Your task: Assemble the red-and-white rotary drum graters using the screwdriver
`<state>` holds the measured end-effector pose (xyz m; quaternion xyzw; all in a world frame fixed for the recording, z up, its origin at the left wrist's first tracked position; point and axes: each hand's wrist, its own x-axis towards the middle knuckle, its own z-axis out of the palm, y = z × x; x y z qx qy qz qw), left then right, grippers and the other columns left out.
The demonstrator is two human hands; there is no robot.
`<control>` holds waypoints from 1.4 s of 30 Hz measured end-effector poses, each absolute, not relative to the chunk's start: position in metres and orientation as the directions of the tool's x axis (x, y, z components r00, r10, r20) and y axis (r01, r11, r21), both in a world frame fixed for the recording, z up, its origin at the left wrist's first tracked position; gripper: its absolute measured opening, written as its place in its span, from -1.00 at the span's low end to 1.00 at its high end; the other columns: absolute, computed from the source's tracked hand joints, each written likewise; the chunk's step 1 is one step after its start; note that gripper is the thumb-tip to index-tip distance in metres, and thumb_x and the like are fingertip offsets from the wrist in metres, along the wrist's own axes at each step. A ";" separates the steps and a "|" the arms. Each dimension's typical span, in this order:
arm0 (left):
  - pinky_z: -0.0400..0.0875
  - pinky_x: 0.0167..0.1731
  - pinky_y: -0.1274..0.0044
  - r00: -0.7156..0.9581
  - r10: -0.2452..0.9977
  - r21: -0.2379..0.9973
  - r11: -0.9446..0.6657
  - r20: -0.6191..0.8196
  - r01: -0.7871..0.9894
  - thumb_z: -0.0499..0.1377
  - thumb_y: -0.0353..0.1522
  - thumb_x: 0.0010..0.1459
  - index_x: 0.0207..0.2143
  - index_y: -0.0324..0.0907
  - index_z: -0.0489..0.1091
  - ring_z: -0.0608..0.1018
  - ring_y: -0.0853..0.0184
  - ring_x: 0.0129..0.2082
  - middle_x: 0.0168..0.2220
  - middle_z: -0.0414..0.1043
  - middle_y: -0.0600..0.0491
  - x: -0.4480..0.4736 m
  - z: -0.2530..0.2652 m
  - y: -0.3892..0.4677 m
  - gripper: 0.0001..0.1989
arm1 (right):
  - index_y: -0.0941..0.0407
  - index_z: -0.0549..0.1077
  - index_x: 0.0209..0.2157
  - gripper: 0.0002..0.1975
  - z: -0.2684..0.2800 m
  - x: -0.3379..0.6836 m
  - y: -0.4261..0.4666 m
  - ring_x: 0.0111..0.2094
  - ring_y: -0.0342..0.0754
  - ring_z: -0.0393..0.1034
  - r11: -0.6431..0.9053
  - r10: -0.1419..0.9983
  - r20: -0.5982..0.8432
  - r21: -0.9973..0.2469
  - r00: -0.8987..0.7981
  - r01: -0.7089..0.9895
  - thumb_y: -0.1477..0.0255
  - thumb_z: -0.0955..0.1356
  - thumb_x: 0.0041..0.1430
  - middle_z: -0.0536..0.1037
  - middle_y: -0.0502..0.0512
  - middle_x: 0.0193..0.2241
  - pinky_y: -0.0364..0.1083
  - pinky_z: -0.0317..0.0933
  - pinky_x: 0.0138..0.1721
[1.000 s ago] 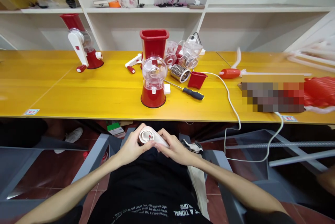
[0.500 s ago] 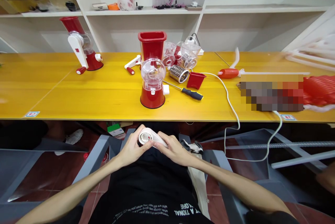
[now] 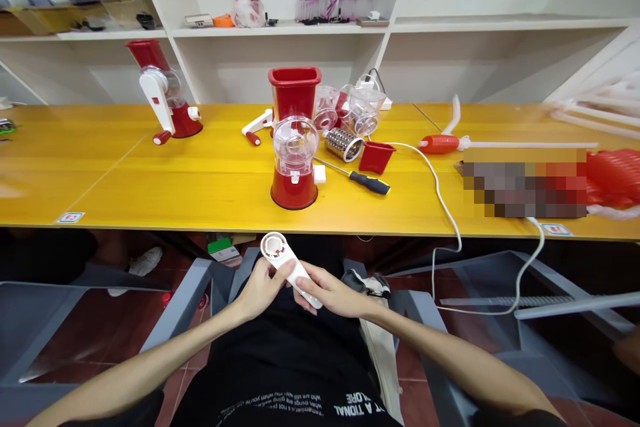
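Observation:
A white crank arm point(image 3: 293, 267) with a round socket at its far end is held over my lap, in front of the table edge. My left hand point(image 3: 263, 288) grips it near the middle, thumb on top. My right hand point(image 3: 327, 288) closes on its lower end from the right. Beyond it on the table stands a rotary grater point(image 3: 295, 177) with a red base, clear drum housing and red hopper; no crank shows on its front. Behind that grater lies another white crank handle point(image 3: 257, 126) with a red knob.
A steel grating drum point(image 3: 344, 144), a red pusher cup point(image 3: 376, 158) and a screwdriver point(image 3: 369, 182) lie right of the grater. An assembled grater point(image 3: 167, 100) stands at left. A white cable point(image 3: 440, 194) hangs over the table edge.
The crank arm has turned from nearly edge-on to show its hollow inner face, its socket end now pointing up and left. Both hands have shifted lower along it.

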<state>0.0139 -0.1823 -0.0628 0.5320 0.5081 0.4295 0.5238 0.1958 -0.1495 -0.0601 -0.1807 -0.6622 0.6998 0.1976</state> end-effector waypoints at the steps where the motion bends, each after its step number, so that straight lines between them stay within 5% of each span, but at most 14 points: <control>1: 0.11 -0.57 0.63 0.103 0.992 0.993 0.065 -0.075 0.100 0.15 -0.02 0.19 -0.51 -0.22 0.26 0.20 0.50 -0.58 -0.59 0.20 0.16 0.014 -0.063 -0.183 -0.55 | 0.17 0.23 -0.15 -0.54 -0.061 0.195 -0.150 -0.59 -0.29 0.21 -0.042 0.526 0.010 -0.998 -0.851 -0.037 0.01 0.19 0.36 0.35 -0.08 -0.52 -0.26 0.12 -0.52; 7: 0.18 -0.52 0.60 0.023 0.997 0.980 0.072 -0.078 0.184 0.17 -0.02 0.15 -0.52 -0.23 0.27 0.25 0.46 -0.54 -0.57 0.23 0.14 0.012 -0.060 -0.184 -0.55 | 0.16 0.23 -0.16 -0.56 -0.065 0.192 -0.156 -0.62 -0.30 0.22 -0.064 0.561 -0.005 -0.997 -0.828 -0.036 0.03 0.21 0.36 0.39 -0.07 -0.53 -0.27 0.09 -0.57; 13: 0.22 -0.52 0.60 0.054 0.995 0.993 0.084 -0.089 0.088 0.17 0.04 0.13 -0.53 -0.21 0.25 0.31 0.45 -0.55 -0.58 0.26 0.12 0.015 -0.061 -0.181 -0.50 | 0.16 0.26 -0.16 -0.51 -0.069 0.186 -0.155 -0.69 -0.27 0.18 -0.150 0.590 -0.035 -0.987 -0.807 -0.066 -0.03 0.21 0.33 0.36 -0.11 -0.59 -0.26 0.08 -0.63; 17: 0.10 -0.59 0.62 0.072 0.996 0.997 0.057 -0.061 0.054 0.09 0.09 0.17 -0.56 -0.18 0.17 0.21 0.50 -0.64 -0.67 0.16 0.18 0.012 -0.056 -0.174 -0.45 | 0.22 0.35 -0.21 -0.39 -0.070 0.188 -0.145 -0.59 -0.19 0.34 -0.168 0.539 -0.023 -0.983 -0.842 -0.081 -0.06 0.06 0.37 0.44 0.02 -0.59 -0.18 0.25 -0.46; 27: 0.15 -0.59 0.63 0.144 0.989 0.992 0.019 -0.038 0.127 0.23 -0.06 0.12 -0.46 -0.20 0.27 0.24 0.49 -0.58 -0.56 0.25 0.17 0.009 -0.054 -0.178 -0.60 | 0.21 0.34 -0.24 -0.46 -0.069 0.190 -0.152 -0.60 -0.24 0.24 -0.053 0.514 -0.001 -0.998 -0.858 -0.030 -0.05 0.27 0.26 0.40 -0.06 -0.61 -0.21 0.12 -0.48; 31: 0.13 -0.60 0.63 0.152 0.987 0.993 0.028 -0.046 0.117 0.20 -0.02 0.13 -0.48 -0.20 0.26 0.21 0.50 -0.58 -0.55 0.20 0.17 0.007 -0.059 -0.176 -0.57 | 0.20 0.33 -0.24 -0.53 -0.068 0.191 -0.151 -0.57 -0.25 0.21 0.030 0.533 0.022 -1.000 -0.846 -0.007 0.02 0.27 0.30 0.40 -0.07 -0.60 -0.22 0.10 -0.43; 37: 0.05 -0.66 0.62 0.135 0.985 0.994 0.099 -0.105 0.053 0.13 0.07 0.15 -0.54 -0.19 0.23 0.19 0.51 -0.66 -0.65 0.12 0.19 0.005 -0.062 -0.173 -0.47 | 0.23 0.43 -0.27 -0.55 -0.057 0.198 -0.140 -0.47 -0.21 0.30 0.074 0.369 -0.002 -0.997 -0.929 0.031 0.06 0.32 0.27 0.49 0.01 -0.53 -0.19 0.18 -0.32; 42: 0.05 -0.64 0.62 0.108 0.988 0.993 0.107 -0.112 0.052 0.20 0.10 0.04 -0.56 -0.16 0.14 0.16 0.53 -0.65 -0.65 0.09 0.21 0.010 -0.048 -0.176 -0.45 | 0.23 0.43 -0.39 -0.46 -0.060 0.197 -0.144 -0.51 -0.21 0.27 0.098 0.429 -0.022 -0.993 -0.903 0.071 -0.02 0.28 0.26 0.40 -0.01 -0.57 -0.19 0.16 -0.38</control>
